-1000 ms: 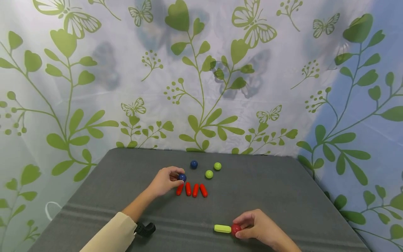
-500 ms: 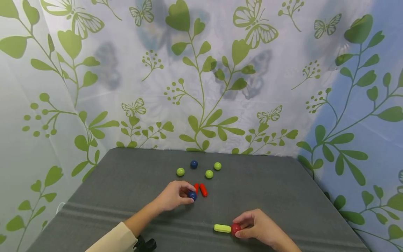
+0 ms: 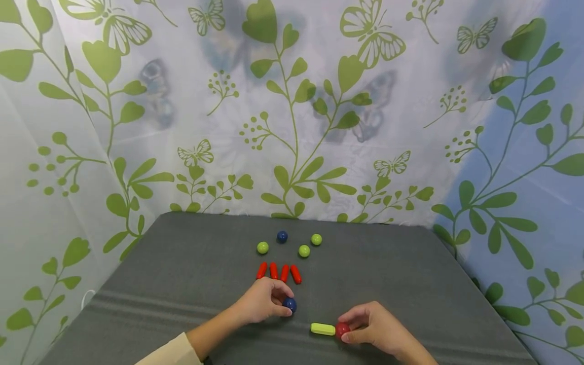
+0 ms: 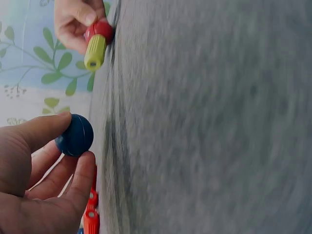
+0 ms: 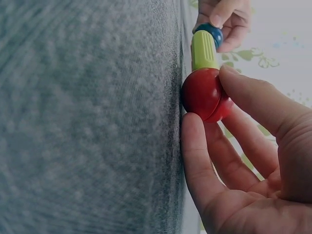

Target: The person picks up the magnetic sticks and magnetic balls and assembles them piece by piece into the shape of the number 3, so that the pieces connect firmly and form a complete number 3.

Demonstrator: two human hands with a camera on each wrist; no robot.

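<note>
1. We note the displacement first: the left hand has moved toward the person and to the right since the frame half a second ago, carrying a blue ball with it.
2. We see the left hand pinching this blue ball between thumb and fingertips. The ball is now near the free end of a yellow-green stick — apart from it, with a gap between.
3. We find the right hand unchanged in position. It grips a red ball between thumb and fingers; the yellow-green stick adjoins that ball and points toward the left hand.
4. We can now count four red sticks in a row beyond the left hand; half a second ago that hand covered the two leftmost. The lower ends of some are close to its outline.
5. We observe no shift among the loose balls behind the row: three green balls and a second blue ball rest on the grey table — the leftmost green one was hidden by the hand one second ago.
</note>
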